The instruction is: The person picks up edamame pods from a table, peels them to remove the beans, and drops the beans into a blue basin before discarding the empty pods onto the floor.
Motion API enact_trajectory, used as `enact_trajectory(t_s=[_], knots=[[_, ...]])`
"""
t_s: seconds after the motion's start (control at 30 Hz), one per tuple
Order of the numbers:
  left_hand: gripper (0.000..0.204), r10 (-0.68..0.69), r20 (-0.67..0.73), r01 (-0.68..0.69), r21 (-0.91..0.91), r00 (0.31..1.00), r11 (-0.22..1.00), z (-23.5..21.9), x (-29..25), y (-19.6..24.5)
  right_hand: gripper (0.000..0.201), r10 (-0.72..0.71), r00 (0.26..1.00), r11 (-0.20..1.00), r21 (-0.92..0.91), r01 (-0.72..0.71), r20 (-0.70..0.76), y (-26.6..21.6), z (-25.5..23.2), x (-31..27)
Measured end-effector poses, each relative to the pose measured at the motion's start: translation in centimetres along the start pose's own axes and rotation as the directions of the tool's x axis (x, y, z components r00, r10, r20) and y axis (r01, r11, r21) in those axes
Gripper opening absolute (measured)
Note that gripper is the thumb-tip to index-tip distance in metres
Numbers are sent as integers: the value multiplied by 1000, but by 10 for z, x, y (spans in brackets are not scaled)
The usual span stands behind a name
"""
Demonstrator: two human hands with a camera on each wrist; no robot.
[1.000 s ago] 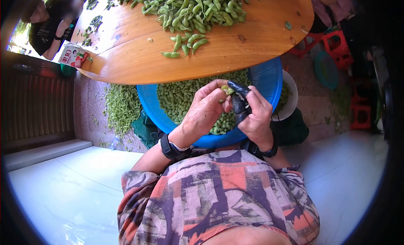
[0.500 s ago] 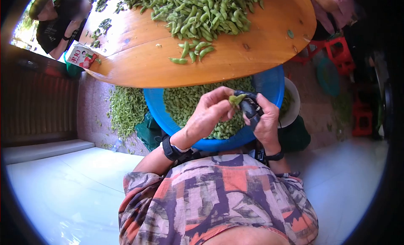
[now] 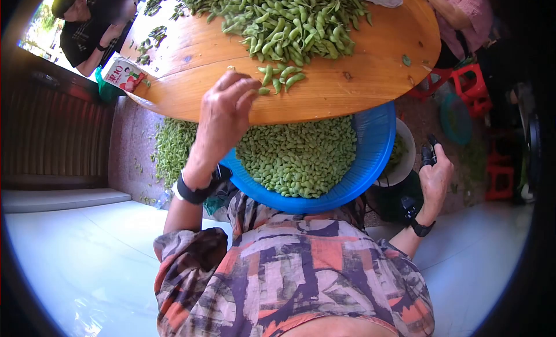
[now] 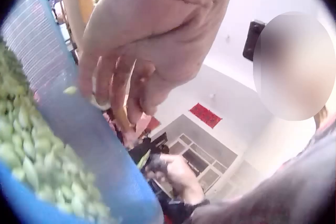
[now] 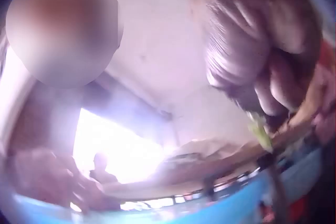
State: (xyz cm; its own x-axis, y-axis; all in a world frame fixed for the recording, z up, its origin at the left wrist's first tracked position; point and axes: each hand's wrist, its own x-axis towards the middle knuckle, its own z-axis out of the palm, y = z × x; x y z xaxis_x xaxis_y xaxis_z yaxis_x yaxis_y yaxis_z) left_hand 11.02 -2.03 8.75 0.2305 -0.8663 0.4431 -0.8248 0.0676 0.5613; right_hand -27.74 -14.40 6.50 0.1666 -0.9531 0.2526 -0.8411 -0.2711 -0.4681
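Observation:
Above the near edge of the wooden table (image 3: 191,99), the left hand (image 3: 226,114) reaches beside a few loose green pods (image 3: 293,80); its fingers are loosely bent, with nothing visible in them. Out to the right, beyond the blue basin (image 3: 376,143), is the right hand (image 3: 435,178), with black coverings on some fingers. The right wrist view shows a green pod (image 5: 259,132) pinched at that hand's fingertips. Shelled green beans (image 3: 298,157) fill much of the basin. In the left wrist view the left hand (image 4: 152,29) hangs over the basin's side.
A large pod heap (image 3: 289,24) lies farther back on the table, with a printed box (image 3: 124,73) at its left edge. Right of the basin stands a white bowl (image 3: 407,157). Pods cover floor at left (image 3: 174,146). Red stools (image 3: 472,88) and two other people are beyond.
The hands, together over the basin around a pod before, have parted. My left hand has moved up and left to the table; my right hand has moved outward to the right.

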Motion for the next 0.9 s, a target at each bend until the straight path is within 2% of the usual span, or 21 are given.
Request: enact_trajectory(t_s=[0.03,0.1,0.17,0.23,0.27,0.3,0.33,0.37,0.4,0.43,0.53,0.6,0.7,0.73,0.77,0.8,0.83,0.87,0.9], knots=[[22,76,-28,-70,173,997,982,1,5,-14,42,1,1000,1000,2,-1,0,-8,3,-1],[20,80,22,-83,182,997,980,4,9,-23,40,-7,1000,991,135,4,22,-30,14,-3],[17,83,74,-96,186,994,978,6,9,-20,39,-206,977,942,280,183,54,-44,32,-6],[13,-105,84,105,13,991,994,5,3,-1,35,-267,953,845,510,159,145,-70,47,-15],[13,-101,92,100,10,991,995,6,-2,9,33,-277,939,749,657,78,205,-87,53,-21],[10,-258,222,320,-314,940,894,9,-9,20,31,-296,919,630,776,-17,260,-102,59,-25],[9,-349,392,522,-560,851,644,14,-16,30,29,-316,892,607,791,-72,324,-113,60,-27],[10,-317,471,566,-640,823,520,24,-22,36,28,-340,859,585,801,-127,384,-121,61,-28],[10,-300,473,559,-669,828,490,34,-28,42,28,-382,831,565,814,-136,404,-125,61,-26],[10,-285,475,553,-695,833,459,42,-32,47,27,-383,826,490,849,-197,413,-129,63,-28],[12,-273,445,521,-768,853,373,64,-42,46,25,-408,836,500,856,-130,366,-124,67,-30],[12,-292,448,532,-758,845,376,71,-46,47,23,-370,820,488,842,-230,438,-119,67,-30],[11,-326,452,555,-722,831,413,74,-48,51,20,-357,804,488,829,-274,476,-115,66,-31],[11,-322,467,562,-751,823,346,75,-48,51,20,-355,804,487,828,-277,478,-114,66,-31],[11,-317,483,567,-775,816,278,76,-48,51,20,-403,817,523,836,-165,413,-112,67,-30],[11,-317,487,570,-773,814,277,75,-47,50,20,-453,821,551,833,-49,348,-110,68,-28],[10,-265,572,614,-782,776,108,74,-46,48,20,-449,822,551,833,-53,349,-106,69,-26],[10,-197,645,647,-760,739,-61,73,-45,46,22,-459,733,339,862,-377,501,-100,70,-23],[10,-196,647,649,-758,737,-61,74,-46,45,25,-512,605,102,743,-662,610,-96,72,-22]])
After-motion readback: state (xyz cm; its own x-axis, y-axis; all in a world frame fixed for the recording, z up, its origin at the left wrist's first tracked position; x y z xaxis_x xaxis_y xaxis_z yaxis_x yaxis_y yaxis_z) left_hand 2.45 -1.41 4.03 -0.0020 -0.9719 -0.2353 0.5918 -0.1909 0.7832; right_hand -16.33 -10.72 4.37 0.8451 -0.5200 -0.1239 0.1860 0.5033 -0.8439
